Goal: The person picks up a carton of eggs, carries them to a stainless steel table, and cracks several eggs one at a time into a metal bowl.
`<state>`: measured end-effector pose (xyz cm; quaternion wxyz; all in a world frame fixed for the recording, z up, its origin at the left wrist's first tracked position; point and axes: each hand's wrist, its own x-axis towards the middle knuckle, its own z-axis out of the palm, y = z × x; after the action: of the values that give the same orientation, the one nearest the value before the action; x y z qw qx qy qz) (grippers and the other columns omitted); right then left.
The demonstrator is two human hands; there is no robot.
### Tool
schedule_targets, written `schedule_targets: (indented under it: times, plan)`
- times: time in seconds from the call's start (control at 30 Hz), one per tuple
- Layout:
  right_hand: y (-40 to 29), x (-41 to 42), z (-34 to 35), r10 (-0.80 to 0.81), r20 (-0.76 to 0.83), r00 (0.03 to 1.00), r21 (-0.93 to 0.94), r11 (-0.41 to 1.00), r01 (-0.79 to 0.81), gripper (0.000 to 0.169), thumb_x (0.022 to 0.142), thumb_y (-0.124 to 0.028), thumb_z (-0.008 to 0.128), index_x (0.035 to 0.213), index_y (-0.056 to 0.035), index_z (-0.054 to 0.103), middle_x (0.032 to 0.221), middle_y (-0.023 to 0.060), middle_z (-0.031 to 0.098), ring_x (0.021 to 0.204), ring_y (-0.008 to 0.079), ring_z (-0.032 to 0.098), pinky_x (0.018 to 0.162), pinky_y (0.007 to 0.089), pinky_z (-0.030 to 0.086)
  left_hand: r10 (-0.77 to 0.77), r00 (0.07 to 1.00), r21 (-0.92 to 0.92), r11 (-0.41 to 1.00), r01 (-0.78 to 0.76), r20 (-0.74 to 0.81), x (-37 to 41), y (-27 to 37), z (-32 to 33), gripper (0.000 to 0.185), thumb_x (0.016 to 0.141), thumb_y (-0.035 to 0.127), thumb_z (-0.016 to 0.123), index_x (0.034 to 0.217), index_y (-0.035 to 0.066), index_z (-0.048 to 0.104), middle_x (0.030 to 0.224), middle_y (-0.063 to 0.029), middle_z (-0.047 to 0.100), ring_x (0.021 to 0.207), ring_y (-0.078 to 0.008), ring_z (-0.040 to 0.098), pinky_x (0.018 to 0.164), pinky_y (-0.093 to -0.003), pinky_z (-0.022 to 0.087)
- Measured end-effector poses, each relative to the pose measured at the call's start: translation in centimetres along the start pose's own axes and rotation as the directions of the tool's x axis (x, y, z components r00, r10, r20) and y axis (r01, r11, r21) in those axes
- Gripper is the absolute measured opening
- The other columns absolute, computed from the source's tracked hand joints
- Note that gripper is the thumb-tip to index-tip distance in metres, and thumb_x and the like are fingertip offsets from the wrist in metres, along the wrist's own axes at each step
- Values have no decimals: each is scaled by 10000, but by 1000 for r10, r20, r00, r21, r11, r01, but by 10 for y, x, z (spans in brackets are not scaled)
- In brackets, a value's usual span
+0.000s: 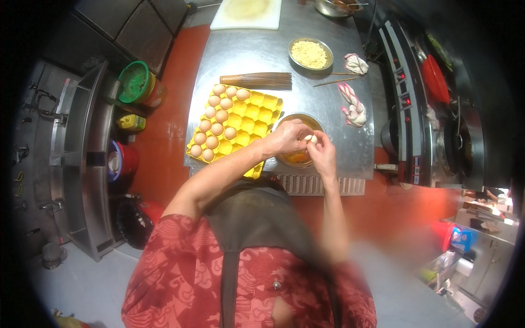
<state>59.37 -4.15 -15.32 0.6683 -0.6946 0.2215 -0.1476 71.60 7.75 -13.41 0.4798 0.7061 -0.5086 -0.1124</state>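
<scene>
Above a metal bowl (312, 122) of raw egg (298, 157), my two hands meet at the fingertips. Between them is a cracked eggshell (312, 138), its pale inside showing. My left hand (288, 136) reaches across from the left and pinches one side of the shell. The other side is in the fingers of my right hand (322, 152). Orange yolks show in the bowl below, partly hidden by my hands. Left of the bowl lies a yellow egg tray (248, 123). Several brown eggs (222, 116) fill its left part, and the cups on its right hold none.
Beyond the tray on the steel table (246, 53) lies a bamboo whisk (256, 81). Farther off are a bowl of pale chopped food (310, 54), chopsticks (334, 82), twisted cloths (352, 106) and a white cutting board (246, 14). A stove (410, 102) stands at the right.
</scene>
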Motion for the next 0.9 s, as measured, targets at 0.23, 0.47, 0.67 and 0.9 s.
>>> schedule_targets:
  times: [0.23, 0.47, 0.67, 0.9]
  plan:
    - [-13, -7, -6, -130, -30, 991, -332, 937, 113, 343, 807, -9, 568, 1148, 16, 548, 984, 119, 609, 771, 132, 615, 667, 241, 513, 98, 987, 37, 994, -103, 126, 2, 2, -12, 284, 721, 49, 665, 1004, 38, 643, 887, -113, 587, 800, -275, 595, 683, -366, 509]
    - [-53, -13, -12, -590, 69, 804, -715, 533, 452, 370, 782, -30, 591, 1151, -15, 563, 1086, 174, 567, 955, 320, 591, 807, 396, 489, 286, 937, 177, 930, -322, 199, 23, 30, -47, 359, 727, 8, 660, 1071, 73, 580, 980, -109, 561, 851, -287, 604, 695, -350, 519]
    - [-73, -22, -14, -851, -65, 521, -724, 399, 563, 423, 751, 29, 620, 1165, 13, 533, 1161, 187, 535, 1027, 347, 543, 901, 421, 439, 520, 828, 160, 853, -496, -207, 40, 75, -70, 402, 753, -26, 660, 1134, 81, 585, 1068, -123, 575, 880, -250, 619, 712, -332, 528]
    - [16, -7, -19, -373, -19, 928, -749, 621, 234, 350, 800, 0, 595, 1144, 21, 534, 1089, 194, 538, 1000, 331, 564, 845, 403, 473, -406, 913, -26, 913, 408, 43, -16, -6, -26, 361, 811, 76, 623, 1166, 30, 572, 990, -131, 606, 858, -193, 624, 673, -274, 519]
